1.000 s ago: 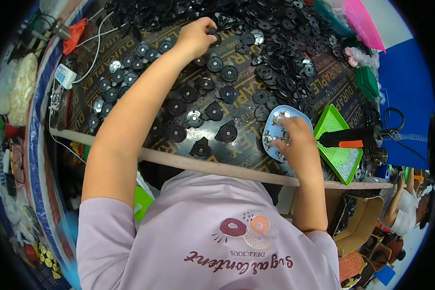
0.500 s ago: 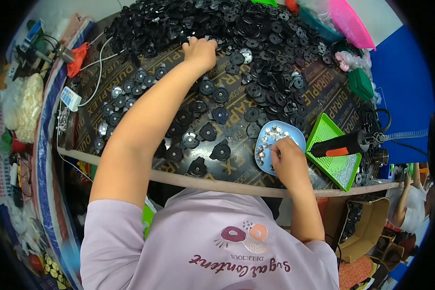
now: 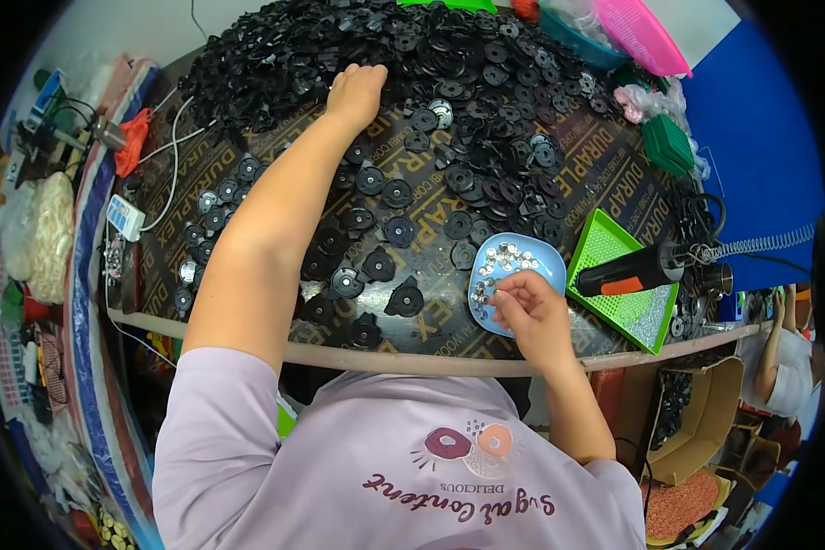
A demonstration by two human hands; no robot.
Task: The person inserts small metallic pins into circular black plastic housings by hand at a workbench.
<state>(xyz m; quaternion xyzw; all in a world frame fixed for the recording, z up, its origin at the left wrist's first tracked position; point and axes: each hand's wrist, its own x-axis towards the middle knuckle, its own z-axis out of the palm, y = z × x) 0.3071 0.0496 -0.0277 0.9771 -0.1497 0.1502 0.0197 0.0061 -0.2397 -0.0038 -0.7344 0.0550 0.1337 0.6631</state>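
At the near edge of a big heap of black plastic parts [image 3: 284,64], my left hand [image 3: 357,94] has its fingers bent and pressed together. Its fingertips are hidden, so what they grip cannot be made out. My right hand [image 3: 533,312] is over the near right part of a light blue tray [image 3: 552,258], thumb and forefinger pinched on what looks like a small silver metal cap. More small silver caps [image 3: 504,258] lie in this tray. Between my arms, several round black parts [image 3: 405,298] with metal centres are spread singly on the table.
Right of the blue tray stands a green perforated tray [image 3: 605,234] with a black and orange electric screwdriver [image 3: 628,271] lying across it, on a coiled cord. Green baskets [image 3: 669,144] and a pink basket [image 3: 646,37] are farther back. A white power strip [image 3: 125,218] sits at the left edge.
My right hand has drawn back a little from the caps, its fingers now pinched and showing. My left hand stays at the heap, its fingers more tucked in. The whole view has shifted slightly.
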